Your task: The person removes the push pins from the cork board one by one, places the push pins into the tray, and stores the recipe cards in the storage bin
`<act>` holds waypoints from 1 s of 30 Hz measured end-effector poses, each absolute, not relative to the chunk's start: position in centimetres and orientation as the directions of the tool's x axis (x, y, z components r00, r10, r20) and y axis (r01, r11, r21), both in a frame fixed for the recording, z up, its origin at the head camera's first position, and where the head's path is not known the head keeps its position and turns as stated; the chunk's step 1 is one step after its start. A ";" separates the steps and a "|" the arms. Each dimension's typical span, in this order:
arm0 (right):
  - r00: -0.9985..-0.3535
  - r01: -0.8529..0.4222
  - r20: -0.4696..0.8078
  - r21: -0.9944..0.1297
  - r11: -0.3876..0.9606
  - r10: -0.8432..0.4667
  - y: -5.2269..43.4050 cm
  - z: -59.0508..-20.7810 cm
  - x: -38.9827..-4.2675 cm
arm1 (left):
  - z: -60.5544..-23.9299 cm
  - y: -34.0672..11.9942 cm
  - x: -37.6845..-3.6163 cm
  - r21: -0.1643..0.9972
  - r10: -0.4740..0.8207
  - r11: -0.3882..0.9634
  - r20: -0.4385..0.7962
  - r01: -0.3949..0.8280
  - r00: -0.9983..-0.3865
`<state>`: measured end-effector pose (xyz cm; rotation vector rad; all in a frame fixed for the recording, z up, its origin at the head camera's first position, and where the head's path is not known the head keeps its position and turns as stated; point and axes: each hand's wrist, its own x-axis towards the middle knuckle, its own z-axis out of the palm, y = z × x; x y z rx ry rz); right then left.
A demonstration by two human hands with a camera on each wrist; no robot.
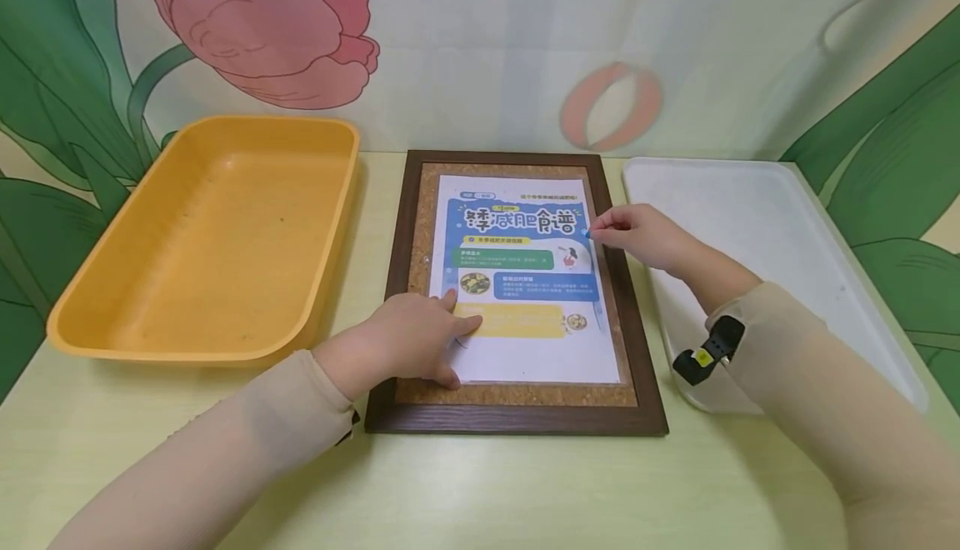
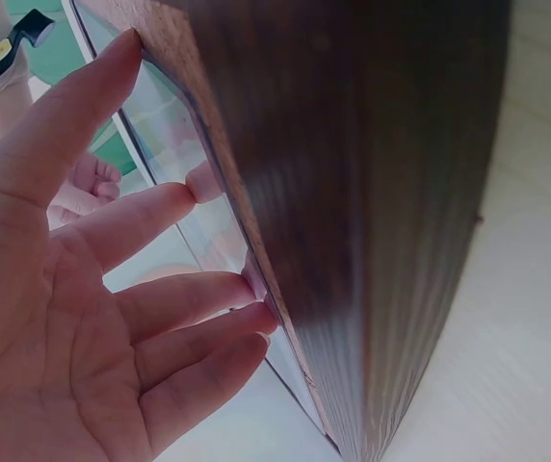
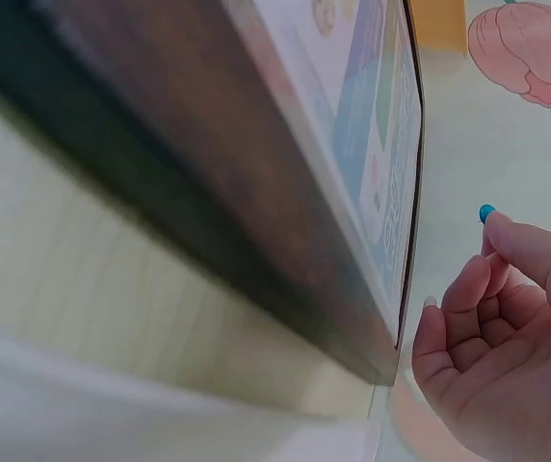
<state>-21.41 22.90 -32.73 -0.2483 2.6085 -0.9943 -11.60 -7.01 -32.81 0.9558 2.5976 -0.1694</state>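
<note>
A printed poster sheet (image 1: 525, 358) with blue, green and yellow blocks lies on a cork board (image 1: 517, 396) in a dark brown wooden frame (image 1: 517, 419). My left hand (image 1: 416, 337) rests spread on the lower left of the sheet and the cork, fingertips touching the surface. In the left wrist view its fingers (image 2: 150, 217) are extended along the board. At the sheet's upper right edge, my right hand (image 1: 637, 233) pinches a small blue pushpin (image 3: 487, 213) between thumb and forefinger. The pushpin's point is hidden; the other fingers curl toward the palm.
A deep yellow tray (image 1: 330, 300) stands left of the board. To the right, partly under the right forearm, lies a shallow white tray (image 1: 720, 200). Behind them hangs a curtain (image 1: 480, 50) with flower prints. All stand on a pale wooden table (image 1: 480, 492).
</note>
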 end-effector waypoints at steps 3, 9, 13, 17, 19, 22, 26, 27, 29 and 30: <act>-0.929 -0.043 -0.245 -0.672 0.739 -0.277 23.7 -32.8 -21.0 | -32.8 -7.0 -11.6 0.011 0.602 0.762 -0.384 0.648 -0.701; -0.929 -0.066 -0.225 -0.679 0.731 -0.293 24.9 -32.7 -20.4 | -32.8 -7.0 -11.7 0.012 0.611 0.753 -0.383 0.658 -0.692; -0.931 -0.062 -0.224 -0.679 0.731 -0.287 25.7 -32.8 -20.1 | -32.8 -7.0 -11.8 0.003 0.619 0.744 -0.378 0.668 -0.688; -0.931 -0.050 -0.236 -0.671 0.740 -0.278 26.4 -32.8 -19.9 | -32.8 -7.0 -11.7 0.008 0.626 0.740 -0.375 0.673 -0.684; -0.929 -0.042 -0.249 -0.665 0.745 -0.274 26.6 -32.7 -19.7 | -32.7 -7.0 -11.7 0.013 0.626 0.741 -0.377 0.672 -0.683; -0.923 -0.038 -0.263 -0.661 0.750 -0.279 27.0 -32.5 -19.6 | -32.7 -7.1 -11.7 0.015 0.620 0.745 -0.386 0.667 -0.683; -0.919 -0.045 -0.268 -0.659 0.751 -0.290 27.8 -32.5 -19.3 | -32.6 -7.0 -11.8 0.021 0.616 0.748 -0.395 0.664 -0.681; -0.918 -0.045 -0.269 -0.660 0.750 -0.292 28.0 -32.6 -19.2 | -32.6 -7.0 -11.8 0.024 0.618 0.747 -0.394 0.665 -0.680; -0.917 -0.046 -0.268 -0.662 0.748 -0.294 28.5 -32.8 -19.1 | -32.7 -7.0 -11.9 0.030 0.622 0.745 -0.394 0.667 -0.677; -0.917 -0.045 -0.271 -0.662 0.749 -0.294 28.8 -32.8 -19.0 | -32.7 -7.0 -11.9 0.028 0.624 0.743 -0.392 0.669 -0.676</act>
